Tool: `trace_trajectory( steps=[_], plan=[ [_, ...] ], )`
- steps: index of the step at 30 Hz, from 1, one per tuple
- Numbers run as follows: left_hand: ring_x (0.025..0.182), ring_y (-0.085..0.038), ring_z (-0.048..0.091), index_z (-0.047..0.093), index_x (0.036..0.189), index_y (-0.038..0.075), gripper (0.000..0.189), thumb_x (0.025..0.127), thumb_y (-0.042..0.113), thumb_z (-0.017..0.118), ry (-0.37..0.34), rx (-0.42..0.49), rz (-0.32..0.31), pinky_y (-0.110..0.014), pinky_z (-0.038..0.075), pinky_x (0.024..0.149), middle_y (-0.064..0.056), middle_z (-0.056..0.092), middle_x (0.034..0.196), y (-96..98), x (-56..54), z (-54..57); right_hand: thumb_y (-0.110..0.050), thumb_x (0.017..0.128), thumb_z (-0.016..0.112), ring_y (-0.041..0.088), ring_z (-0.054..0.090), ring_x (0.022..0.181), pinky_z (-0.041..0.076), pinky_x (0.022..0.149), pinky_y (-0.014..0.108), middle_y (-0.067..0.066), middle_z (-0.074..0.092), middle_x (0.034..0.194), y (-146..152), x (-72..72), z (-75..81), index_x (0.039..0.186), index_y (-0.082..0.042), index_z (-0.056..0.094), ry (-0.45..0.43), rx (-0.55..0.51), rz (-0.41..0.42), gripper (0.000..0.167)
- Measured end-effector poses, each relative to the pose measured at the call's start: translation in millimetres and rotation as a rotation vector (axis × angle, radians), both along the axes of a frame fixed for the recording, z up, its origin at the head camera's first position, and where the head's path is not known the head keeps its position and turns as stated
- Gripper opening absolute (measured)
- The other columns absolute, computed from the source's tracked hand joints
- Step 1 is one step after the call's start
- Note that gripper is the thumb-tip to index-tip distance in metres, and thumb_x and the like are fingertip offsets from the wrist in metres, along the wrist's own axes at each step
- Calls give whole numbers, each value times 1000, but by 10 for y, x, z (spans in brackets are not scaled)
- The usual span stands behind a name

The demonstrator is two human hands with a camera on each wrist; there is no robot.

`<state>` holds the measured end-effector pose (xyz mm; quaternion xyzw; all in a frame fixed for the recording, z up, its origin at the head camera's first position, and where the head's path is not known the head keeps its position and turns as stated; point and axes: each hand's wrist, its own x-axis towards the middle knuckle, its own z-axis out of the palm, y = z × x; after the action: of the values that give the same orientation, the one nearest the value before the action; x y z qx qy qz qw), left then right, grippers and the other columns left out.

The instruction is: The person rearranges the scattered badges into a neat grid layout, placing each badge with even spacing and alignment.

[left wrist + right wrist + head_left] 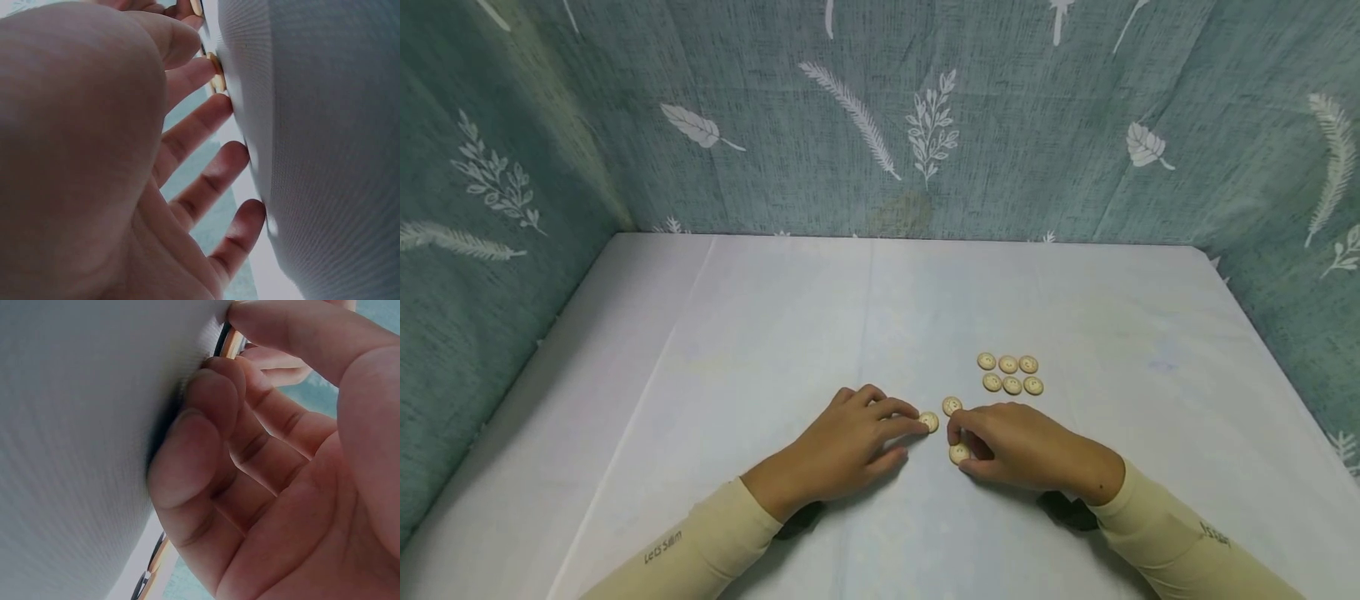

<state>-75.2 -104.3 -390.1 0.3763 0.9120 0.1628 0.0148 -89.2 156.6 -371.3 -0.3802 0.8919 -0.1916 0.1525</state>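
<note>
Round wooden buttons lie on the white cloth. My left hand (857, 437) rests with its fingers spread, the index fingertip touching the edge of one wooden button (929, 422). The left wrist view shows its fingertips (219, 107) on the cloth and a button (217, 72) beside the index finger. With thumb and fingers on either side, my right hand (1022, 446) pinches another button (958, 453) that lies flat. Its ring and little fingers are curled in the right wrist view, the button (229, 342) showing edge-on by the thumb. A third button (952, 406) sits just beyond the right fingers.
Several more buttons stand in two short rows, a far row (1008, 364) and a near row (1012, 385), beyond the right hand. A white cloth (760, 333) covers the table. Green leaf-printed fabric (775, 150) hangs at the back and both sides.
</note>
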Motion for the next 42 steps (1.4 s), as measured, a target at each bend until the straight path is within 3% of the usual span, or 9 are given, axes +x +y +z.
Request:
trace_trajectory(
  steps=[42],
  plan=[
    [118,-12,53,65,131,34,33,99,35,61,-13,12,-5,-38,41,89,14,62,132,-34,-21,2,-14,86,71,-5,43,58,40,56,18,-15,49,64,137,-52,91,93,-19,61,-71,7,-22,14]
  ],
)
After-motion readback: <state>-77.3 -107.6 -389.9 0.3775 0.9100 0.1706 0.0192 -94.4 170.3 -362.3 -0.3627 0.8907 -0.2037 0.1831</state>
